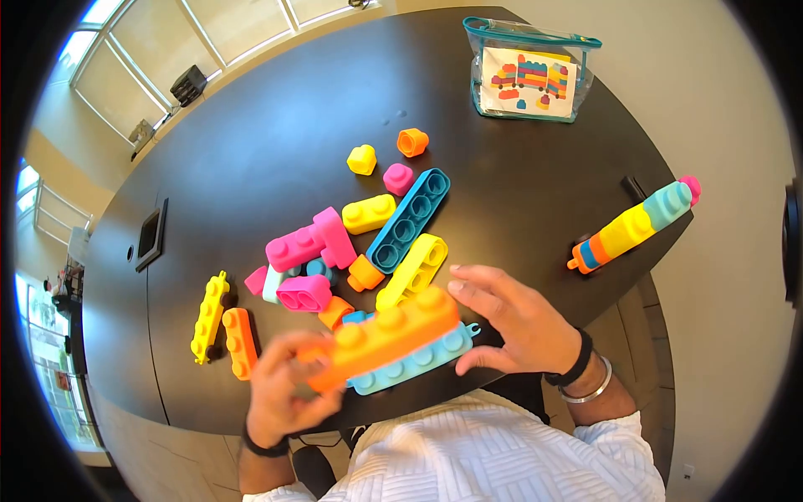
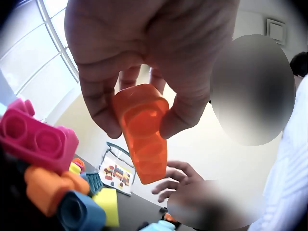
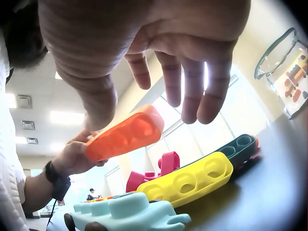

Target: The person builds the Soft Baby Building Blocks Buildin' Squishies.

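Between thumb and fingers, my left hand grips one end of a long orange building block, its studs facing up in the head view. In the left wrist view the hollow underside of the orange block shows. My right hand holds nothing; its fingers are spread near the block's far end. Under the orange block lies a light blue wheeled base with a hook at its right end. The right wrist view shows dark wheels below the light blue base.
Behind lie a yellow block, a teal block, pink blocks and several small ones. At left are a yellow wheeled base and an orange block. A block train stands right, a clear bag at the back.
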`<state>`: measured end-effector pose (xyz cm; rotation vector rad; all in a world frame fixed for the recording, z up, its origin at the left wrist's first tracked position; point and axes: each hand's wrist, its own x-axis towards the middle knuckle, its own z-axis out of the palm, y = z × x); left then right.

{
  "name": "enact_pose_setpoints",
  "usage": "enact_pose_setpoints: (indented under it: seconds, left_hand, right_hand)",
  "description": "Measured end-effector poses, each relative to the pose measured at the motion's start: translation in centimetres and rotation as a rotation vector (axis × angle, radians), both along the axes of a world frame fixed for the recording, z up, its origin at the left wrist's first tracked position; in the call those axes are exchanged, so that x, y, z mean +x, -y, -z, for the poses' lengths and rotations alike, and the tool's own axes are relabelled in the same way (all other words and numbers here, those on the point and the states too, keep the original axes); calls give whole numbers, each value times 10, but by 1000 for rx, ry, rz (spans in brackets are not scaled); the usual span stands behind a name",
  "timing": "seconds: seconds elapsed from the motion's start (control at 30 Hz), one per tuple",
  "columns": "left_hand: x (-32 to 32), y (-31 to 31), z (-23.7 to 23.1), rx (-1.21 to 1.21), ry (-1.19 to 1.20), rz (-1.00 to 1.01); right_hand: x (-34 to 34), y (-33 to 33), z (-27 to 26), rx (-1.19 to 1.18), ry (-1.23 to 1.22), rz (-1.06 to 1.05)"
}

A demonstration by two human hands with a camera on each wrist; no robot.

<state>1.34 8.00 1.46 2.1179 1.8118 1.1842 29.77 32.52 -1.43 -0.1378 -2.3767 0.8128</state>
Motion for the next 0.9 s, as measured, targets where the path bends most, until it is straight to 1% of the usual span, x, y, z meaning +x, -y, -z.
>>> enact_pose_setpoints:
  seconds: [0.03,0.07,0.1,0.17,0.2,0.23,0.3,0.33,0.4,0.43,0.53,0.57,0.63,0.73,0.83,0.9]
  left_hand:
    - [8,5,7,7,-21,26]
    - [13,8,15,26,22,57]
    - [17,10,21,26,25,54]
    - [23,11,29,56,-1,62]
    - [26,11,33,35,2,69]
    - [29,12,36,37,3,66]
    - [33,17,42,-163,-10,15]
    - [33,19,45,-216,-12,-22]
    - [34,19,45,-230,-5,-54]
    - [35,19,44,-246,1,-83]
    - [41,16,34,-255,-2,-58]
    - [40,16,35,-255,1,-66]
    - [39,14,36,-210,-110,-31]
    - [42,14,30,-240,-136,-61]
    - [42,13,29,-239,-103,-66]
    - [42,13,28,-247,-100,-85]
  right_hand:
    - [-1,2,1,-57,4,-50]
    - [0,5,1,-97,106,-90]
    - [-1,6,2,-97,109,-93]
    - [-5,8,7,99,197,-137]
    - [-4,10,7,126,260,-127]
    - [-4,12,11,127,262,-130]
    - [-5,14,19,139,281,-125]
    - [-5,14,17,143,281,-128]
    - [-5,16,13,40,328,-123]
    - [-5,17,13,42,330,-123]
    - [-4,16,13,35,338,-128]
    - [-4,15,14,65,366,-139]
    - [-3,12,14,97,395,-157]
    - [-2,8,13,87,369,-197]
    - [-3,8,14,102,362,-200]
    - [-5,8,17,92,314,-203]
